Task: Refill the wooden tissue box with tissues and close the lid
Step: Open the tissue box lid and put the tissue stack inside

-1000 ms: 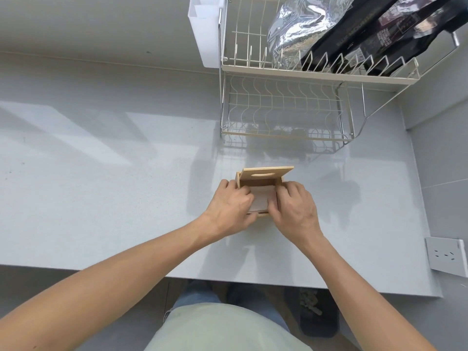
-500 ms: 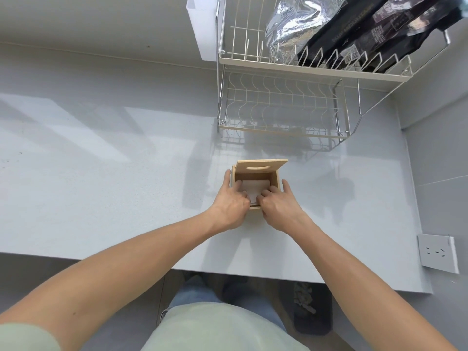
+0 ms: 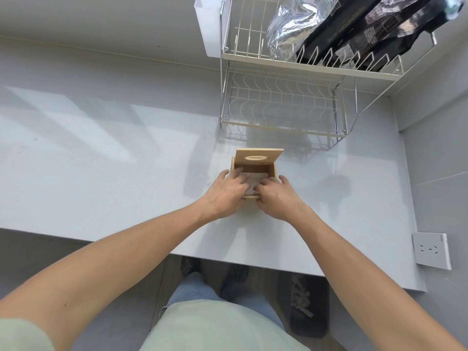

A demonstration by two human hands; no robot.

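Observation:
A small wooden tissue box [image 3: 271, 170] stands on the grey counter [image 3: 101, 160] in the head view. Its lid [image 3: 258, 156], with an oval slot, is swung up at the far side. White tissues [image 3: 258, 177] lie low inside the box. My left hand [image 3: 225, 193] reaches in from the left, its fingers pressing on the tissues and its thumb outside the left wall. My right hand [image 3: 276, 196] comes in from the right, fingertips on the tissues, thumb outside the right wall. The box's near wall is mostly hidden by both hands.
A two-tier wire dish rack [image 3: 281, 107] stands just behind the box. Its upper shelf holds a silver foil bag [image 3: 291, 24] and black bags [image 3: 359, 31]. A white container [image 3: 209, 26] hangs on the rack's left. A wall socket [image 3: 430, 250] sits at the right.
The tissues have gone from the box's top down inside it. Both hands' fingers followed them into the opening, with the thumbs spread outside the walls. The lid stays up.

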